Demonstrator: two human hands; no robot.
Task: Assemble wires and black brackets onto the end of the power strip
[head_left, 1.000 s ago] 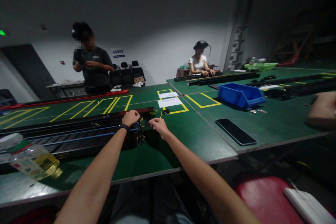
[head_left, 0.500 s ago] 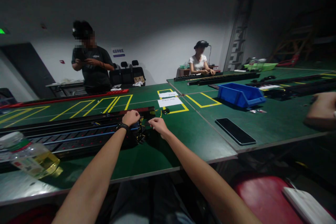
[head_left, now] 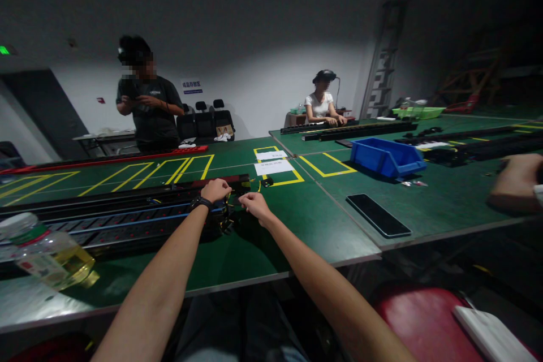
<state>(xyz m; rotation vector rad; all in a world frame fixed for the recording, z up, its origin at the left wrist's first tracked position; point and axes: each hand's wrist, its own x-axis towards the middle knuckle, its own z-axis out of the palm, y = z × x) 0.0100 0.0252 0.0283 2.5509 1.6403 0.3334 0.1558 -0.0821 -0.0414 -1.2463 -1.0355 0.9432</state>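
Hands: we have both at the right end of the long black strip (head_left: 106,220), which lies on the left half of the green table (head_left: 297,232), roughly parallel to its near edge.

Left hand (head_left: 216,189) is curled shut over the top of that end, clamping it down. Right hand (head_left: 253,203) sits just beside it, fingertips pinched together at the wire bundle (head_left: 227,216) sticking out of the end. What's in the pinch is too small to tell.

Our read on progress: the strip is open on top, blue and yellow leads run exposed along it, and the end is uncapped. So the run looks laid in, with the end wiring and closing up left.

Bottle (head_left: 46,257) lies at the near left corner. Phone (head_left: 377,215) and blue bin (head_left: 386,157) sit on the adjoining table to the right. A co-worker's hand (head_left: 513,184) is at its right edge, well apart from ours.
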